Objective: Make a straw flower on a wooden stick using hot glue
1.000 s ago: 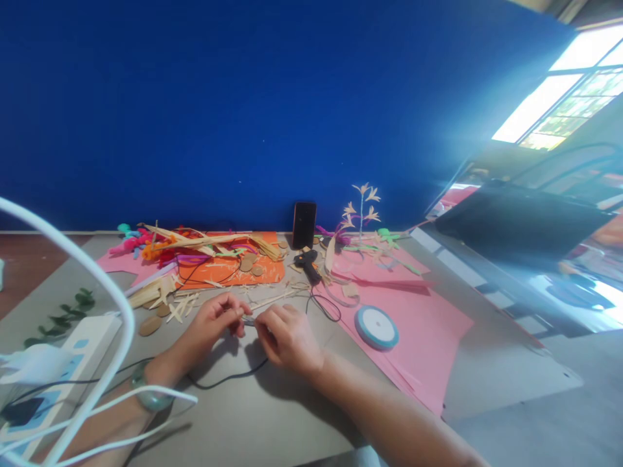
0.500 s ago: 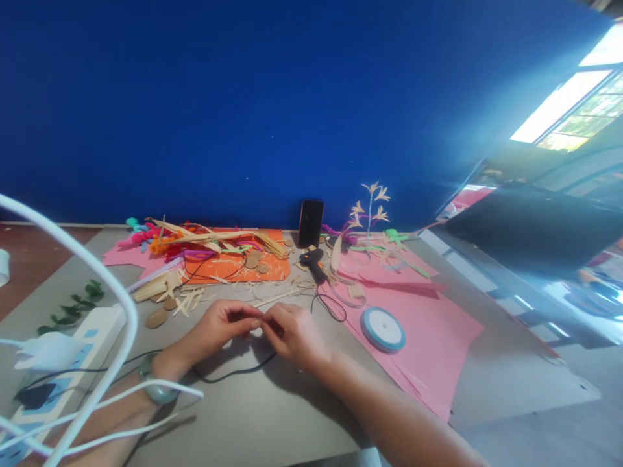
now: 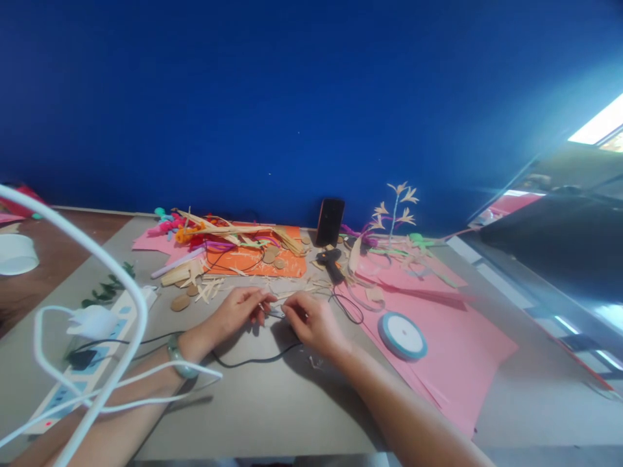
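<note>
The left hand and the right hand meet fingertip to fingertip just above the grey table. Between them they pinch a thin pale strip, each hand closed on 1 end with thumb and forefinger pressed together. The strip is too small to tell what it is made of. It sits near the middle of the table, in front of the person.

A greenish bangle circles the left wrist. A black cable curves across the table under both hands. Just right of the right hand lies a pink paper sheet, with a blue-rimmed ribbon spool flat on it.

Behind the hands a black glue gun lies on the table. Beyond it a dark phone stands upright against the blue wall. To the left of the phone, an orange sheet carries a heap of straw strips and coloured scraps. To its right stands a small stem of pale paper flowers.

On the near left, a white power strip lies beside a green leaf sprig. A white cord loops close to the camera.
</note>
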`<state>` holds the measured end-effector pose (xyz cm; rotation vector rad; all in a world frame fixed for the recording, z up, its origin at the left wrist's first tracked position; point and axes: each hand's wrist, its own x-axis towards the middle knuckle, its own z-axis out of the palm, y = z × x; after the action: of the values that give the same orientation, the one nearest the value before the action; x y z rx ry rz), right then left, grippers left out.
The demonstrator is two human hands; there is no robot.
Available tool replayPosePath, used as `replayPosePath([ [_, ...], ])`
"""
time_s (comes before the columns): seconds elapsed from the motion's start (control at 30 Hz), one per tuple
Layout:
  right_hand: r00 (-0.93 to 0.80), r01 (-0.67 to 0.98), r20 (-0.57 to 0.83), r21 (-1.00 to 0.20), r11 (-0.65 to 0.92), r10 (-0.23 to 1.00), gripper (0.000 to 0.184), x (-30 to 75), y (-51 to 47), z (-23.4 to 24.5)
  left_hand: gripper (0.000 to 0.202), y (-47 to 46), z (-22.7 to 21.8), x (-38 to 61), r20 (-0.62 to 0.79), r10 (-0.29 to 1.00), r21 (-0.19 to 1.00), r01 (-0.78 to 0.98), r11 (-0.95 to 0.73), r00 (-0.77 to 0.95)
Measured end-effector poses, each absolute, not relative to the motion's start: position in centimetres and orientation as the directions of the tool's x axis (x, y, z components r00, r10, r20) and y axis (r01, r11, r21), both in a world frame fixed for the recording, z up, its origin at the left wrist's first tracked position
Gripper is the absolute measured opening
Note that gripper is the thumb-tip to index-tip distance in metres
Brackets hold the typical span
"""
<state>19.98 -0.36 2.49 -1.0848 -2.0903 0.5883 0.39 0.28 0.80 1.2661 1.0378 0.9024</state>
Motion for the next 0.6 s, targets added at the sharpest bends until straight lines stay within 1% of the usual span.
replayPosePath([
  [0.1,-0.421,0.515,0.372,-0.653,0.555,0.827,0.012,19.81,-0.43,2.42,0.033,0.11,0.82,0.33,-0.048,0.942,0.992,0.129,0.005,0.331],
  [0.2,-0.424,0.518,0.371,-0.649,0.557,0.826,0.013,19.75,-0.45,2.40,0.023,-0.18,1.15,0.40,0.006,0.953,0.977,0.202,-0.071,0.304],
  [0.33,-0.431,0.522,0.380,-0.635,0.570,0.818,0.013,19.94,-0.37,2.54,0.018,-0.35,1.43,0.49,0.084,0.953,0.949,0.269,-0.166,0.290],
  [0.47,-0.416,0.537,0.379,-0.631,0.560,0.827,0.014,20.21,-0.22,2.66,0.017,-0.26,1.12,0.40,0.099,0.952,0.936,0.297,-0.188,0.291],
  [0.6,-0.409,0.543,0.371,-0.635,0.549,0.834,0.014,20.24,-0.18,2.54,0.016,-0.25,0.89,0.35,0.094,0.951,0.944,0.276,-0.178,0.294],
])
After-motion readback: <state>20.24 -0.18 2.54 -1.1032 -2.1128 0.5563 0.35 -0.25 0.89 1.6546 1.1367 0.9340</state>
